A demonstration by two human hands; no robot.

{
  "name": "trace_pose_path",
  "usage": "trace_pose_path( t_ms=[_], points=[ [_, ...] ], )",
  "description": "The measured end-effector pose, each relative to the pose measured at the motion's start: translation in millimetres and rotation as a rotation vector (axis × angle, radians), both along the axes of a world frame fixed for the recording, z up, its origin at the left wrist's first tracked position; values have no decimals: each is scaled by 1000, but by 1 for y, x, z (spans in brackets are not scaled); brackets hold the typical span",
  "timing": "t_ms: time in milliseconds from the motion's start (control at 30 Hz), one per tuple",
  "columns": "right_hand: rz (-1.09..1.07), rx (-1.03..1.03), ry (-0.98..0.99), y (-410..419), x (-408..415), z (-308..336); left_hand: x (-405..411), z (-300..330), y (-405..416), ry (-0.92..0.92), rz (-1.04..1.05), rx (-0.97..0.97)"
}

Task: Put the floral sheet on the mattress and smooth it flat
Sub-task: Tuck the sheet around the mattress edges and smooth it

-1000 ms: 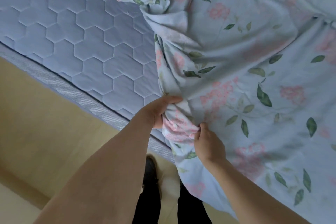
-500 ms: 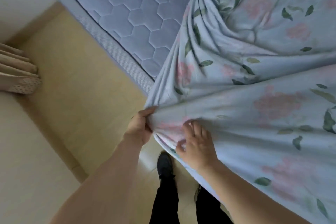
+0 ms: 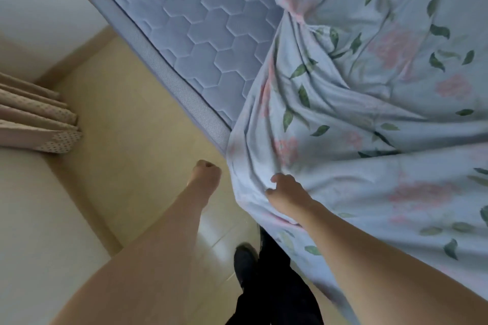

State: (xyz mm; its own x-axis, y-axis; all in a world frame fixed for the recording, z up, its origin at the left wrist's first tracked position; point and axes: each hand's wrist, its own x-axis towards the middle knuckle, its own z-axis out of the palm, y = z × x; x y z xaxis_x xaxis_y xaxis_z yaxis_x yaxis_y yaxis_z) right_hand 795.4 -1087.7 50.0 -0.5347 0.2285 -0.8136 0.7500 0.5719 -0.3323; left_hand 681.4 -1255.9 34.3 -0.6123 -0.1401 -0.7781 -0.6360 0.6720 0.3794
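The floral sheet (image 3: 369, 119), pale blue with pink flowers and green leaves, lies bunched and wrinkled over the right part of the mattress (image 3: 200, 34) and hangs over its near edge. The mattress top is blue-grey with a quilted hexagon pattern and is bare at the left. My right hand (image 3: 286, 194) pinches a fold of the sheet at the overhanging edge. My left hand (image 3: 206, 173) is a closed fist over the floor, just left of the sheet and apart from it, holding nothing.
Pale wood floor (image 3: 126, 119) runs along the mattress side. Beige dotted curtain folds (image 3: 39, 119) hang at the left by a white wall (image 3: 39, 8). My dark trousers and shoe (image 3: 245, 264) stand close to the bed edge.
My left hand has let go of the sheet edge and drawn away to the left as a fist. My right hand still grips the fabric. The view has swung left along the mattress.
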Motion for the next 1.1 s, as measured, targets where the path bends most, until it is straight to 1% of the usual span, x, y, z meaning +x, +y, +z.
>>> trace_pose_path(
  t_ms=[133, 233, 300, 400, 467, 533, 567, 600, 633, 700, 767, 867, 933, 1000, 1100],
  points=[
    [30, 44, -21, 27, -39, -6, -54, 9, 41, 44, -108, 78],
    [-17, 62, -16, 42, -62, -27, -97, -4, 69, 50, -188, 127],
    [-24, 61, -14, 45, -71, -45, -124, -21, 89, 47, -197, 172],
    [33, 70, -14, 35, -79, -70, -147, -37, 118, -39, -118, 315],
    [79, 103, -22, 27, -82, -80, -158, -45, 139, -142, -84, 415],
    [28, 138, 89, 20, -87, -80, -169, -47, 156, -296, -105, 467],
    [1, 194, 172, 17, -91, -76, -173, -46, 161, -363, -117, 487],
    [-25, 267, 262, 11, -94, -72, -178, -48, 160, -414, -126, 478],
    [-36, 337, 336, 5, -98, -66, -183, -49, 157, -426, -119, 466],
    [-32, 402, 371, -10, -104, -56, -191, -43, 147, -373, -56, 491],
    [-15, 409, 339, -26, -116, -44, -204, -30, 131, -318, 76, 581],
    [21, 461, 295, -44, -142, -29, -227, -10, 93, -324, 235, 748],
    [60, 530, 304, -49, -156, -28, -236, -1, 73, -317, 299, 835],
    [140, 539, 292, -61, -180, -24, -245, 1, 45, -282, 359, 868],
    [257, 521, 278, -76, -202, -25, -247, -3, 17, -216, 426, 854]
  ],
)
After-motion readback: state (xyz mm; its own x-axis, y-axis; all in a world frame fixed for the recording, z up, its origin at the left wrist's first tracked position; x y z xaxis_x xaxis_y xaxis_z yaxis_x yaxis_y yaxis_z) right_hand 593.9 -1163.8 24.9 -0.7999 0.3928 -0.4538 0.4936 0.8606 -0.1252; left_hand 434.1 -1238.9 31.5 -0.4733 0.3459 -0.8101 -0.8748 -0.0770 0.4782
